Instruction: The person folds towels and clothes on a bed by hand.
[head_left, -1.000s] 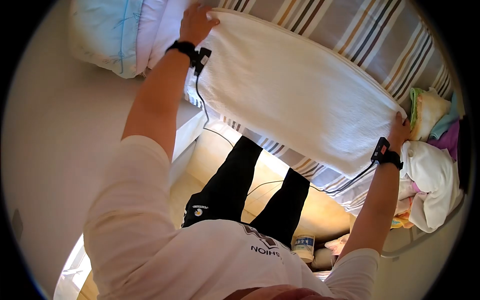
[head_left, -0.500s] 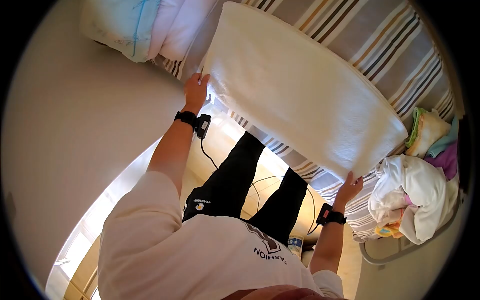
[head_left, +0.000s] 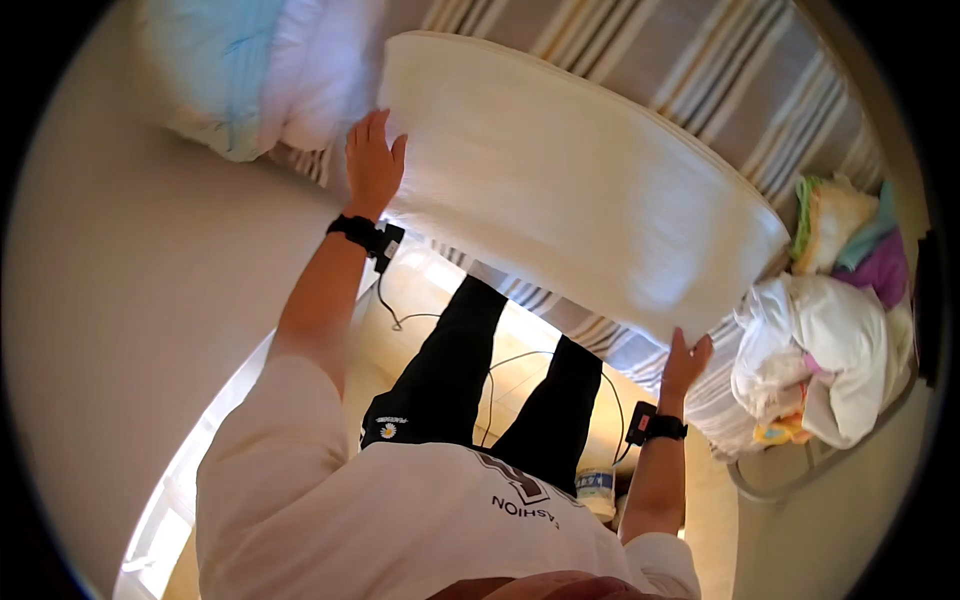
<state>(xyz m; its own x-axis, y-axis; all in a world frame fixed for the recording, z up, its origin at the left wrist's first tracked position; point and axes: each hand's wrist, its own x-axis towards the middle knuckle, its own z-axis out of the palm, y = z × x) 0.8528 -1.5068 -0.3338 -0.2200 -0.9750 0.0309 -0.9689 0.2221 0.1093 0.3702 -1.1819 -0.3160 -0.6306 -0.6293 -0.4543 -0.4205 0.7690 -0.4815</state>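
A white towel, folded into a long flat piece, lies on a striped bed sheet. At its left end, my left hand rests along the edge with the fingers stretched out and the thumb apart. By the near right corner, my right hand touches the towel's edge, its fingers extended and thumb spread. Neither hand grips the cloth. Both wrists wear a black band with a small cabled box.
Pale blue and pinkish-white bedding is piled at the upper left. On the right lie a crumpled white cloth, a purple cloth and a green-edged folded cloth. A labelled tub stands on the floor beside thin cables.
My left hand has let go of the towel's left corner and moved up along its edge, fingers now spread. My right hand's fingers have straightened from their pinch. The view has shifted slightly.
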